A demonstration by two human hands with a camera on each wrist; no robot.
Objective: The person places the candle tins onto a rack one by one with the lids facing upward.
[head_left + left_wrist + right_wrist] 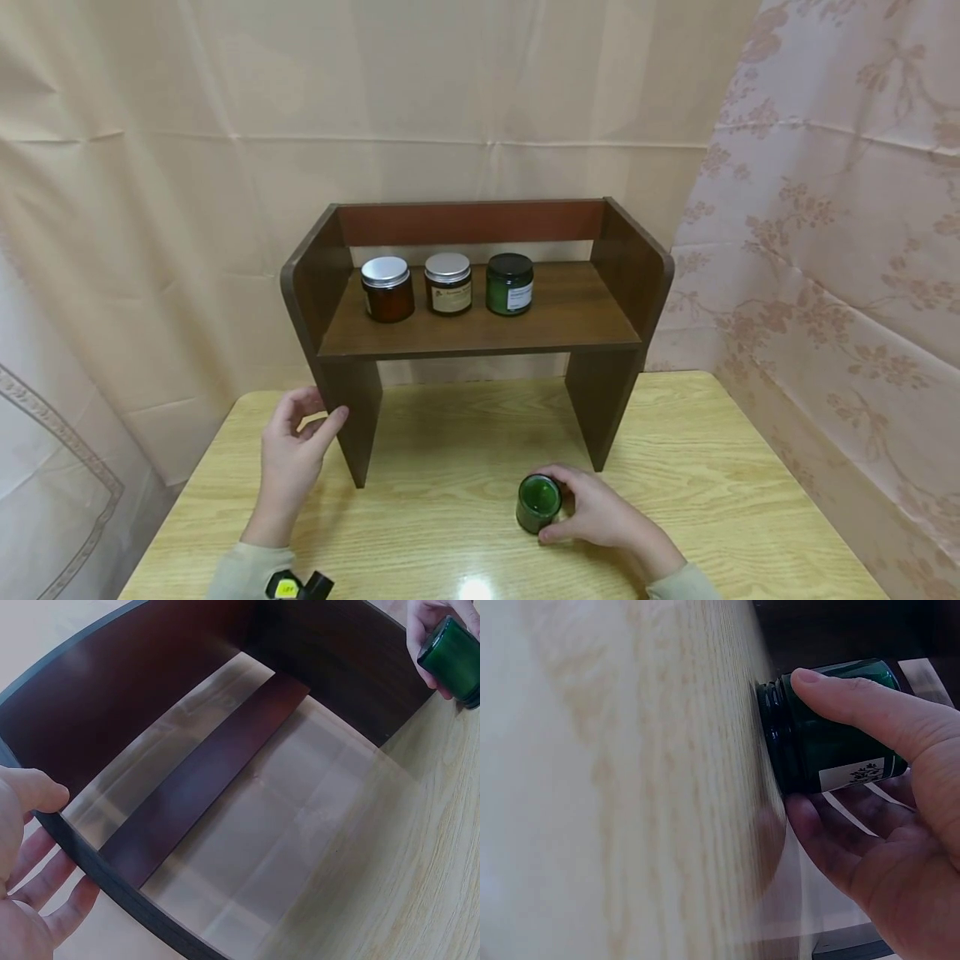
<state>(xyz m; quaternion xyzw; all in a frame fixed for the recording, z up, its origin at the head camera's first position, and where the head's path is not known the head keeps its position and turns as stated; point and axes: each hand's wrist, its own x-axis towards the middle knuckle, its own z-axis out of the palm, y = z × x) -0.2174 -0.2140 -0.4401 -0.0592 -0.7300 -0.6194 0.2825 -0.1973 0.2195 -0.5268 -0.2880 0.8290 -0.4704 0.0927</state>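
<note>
My right hand [600, 510] holds a green glass jar [538, 502] at the table, in front of the shelf's right side. The jar stands upside down, its green base facing up and its dark lid end at the tabletop. A white label with a plant print shows on its side in the right wrist view. At the left, my left hand [294, 454] grips the front edge of the side panel of a dark brown wooden shelf [480, 333], thumb [43, 791] on the inner face and fingers round the outside.
On the shelf board stand an amber jar [389, 302] with a silver lid, a second dark jar [449, 286] with a silver lid and cream label, and a green jar [509, 285] with a black lid. The wood-grain table [720, 467] meets cloth curtains [480, 100] behind.
</note>
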